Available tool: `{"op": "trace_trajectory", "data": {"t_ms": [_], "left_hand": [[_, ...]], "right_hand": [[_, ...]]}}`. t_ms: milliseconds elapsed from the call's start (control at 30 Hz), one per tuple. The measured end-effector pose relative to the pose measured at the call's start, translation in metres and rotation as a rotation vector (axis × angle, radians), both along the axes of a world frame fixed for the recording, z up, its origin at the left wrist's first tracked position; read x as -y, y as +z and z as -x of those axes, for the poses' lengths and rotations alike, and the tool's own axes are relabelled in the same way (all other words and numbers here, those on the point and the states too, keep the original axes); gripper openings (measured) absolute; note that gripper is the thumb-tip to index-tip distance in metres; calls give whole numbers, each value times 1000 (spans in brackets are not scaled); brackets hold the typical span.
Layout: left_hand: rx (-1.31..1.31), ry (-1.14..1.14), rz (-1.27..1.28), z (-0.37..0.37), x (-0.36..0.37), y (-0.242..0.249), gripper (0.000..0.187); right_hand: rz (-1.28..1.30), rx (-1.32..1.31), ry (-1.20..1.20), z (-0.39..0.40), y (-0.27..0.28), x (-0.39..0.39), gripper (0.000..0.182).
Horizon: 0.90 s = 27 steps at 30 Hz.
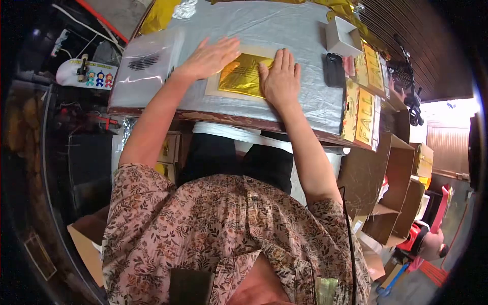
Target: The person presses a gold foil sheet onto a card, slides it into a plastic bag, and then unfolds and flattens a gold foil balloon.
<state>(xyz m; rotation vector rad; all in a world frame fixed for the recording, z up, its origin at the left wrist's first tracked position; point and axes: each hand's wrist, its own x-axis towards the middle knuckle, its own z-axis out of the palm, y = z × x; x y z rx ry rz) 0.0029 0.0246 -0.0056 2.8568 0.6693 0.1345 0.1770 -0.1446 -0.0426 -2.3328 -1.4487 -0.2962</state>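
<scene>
A sheet of gold foil point(242, 73) lies on a beige card point(213, 86) on the table point(300, 30), which is covered in silver plastic. My left hand point(209, 58) rests flat, fingers spread, on the card's upper left edge beside the foil. Over the foil's right edge lies my right hand point(280, 79), palm down, pressing it. Neither hand grips anything.
A clear bag with a dark item point(145, 62) lies at the left. A small white open box point(341, 36) and a black phone point(334, 69) sit at the right, beside gold printed packets point(365, 114). Cardboard boxes point(394, 193) stand to the lower right.
</scene>
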Motion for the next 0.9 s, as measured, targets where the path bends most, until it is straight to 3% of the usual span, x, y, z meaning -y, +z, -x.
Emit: {"op": "trace_trajectory", "data": {"t_ms": [200, 367, 467, 567, 700, 833, 900], "left_hand": [[52, 64, 9, 14, 2, -9, 63], [51, 75, 27, 14, -2, -12, 58], [178, 46, 79, 12, -15, -21, 52], [294, -31, 124, 5, -32, -16, 40], [323, -57, 202, -8, -40, -6, 30], [318, -163, 102, -16, -46, -4, 36], [138, -40, 414, -18, -37, 17, 39]], "right_hand": [[-14, 0, 15, 0, 0, 1, 76], [91, -5, -2, -2, 1, 2, 78], [-71, 53, 48, -21, -12, 3, 65], [-112, -240, 164, -41, 11, 3, 42], [-294, -389, 219, -47, 13, 3, 31], [-285, -449, 206, -46, 13, 2, 34], [-255, -645, 50, -36, 25, 7, 38]]}}
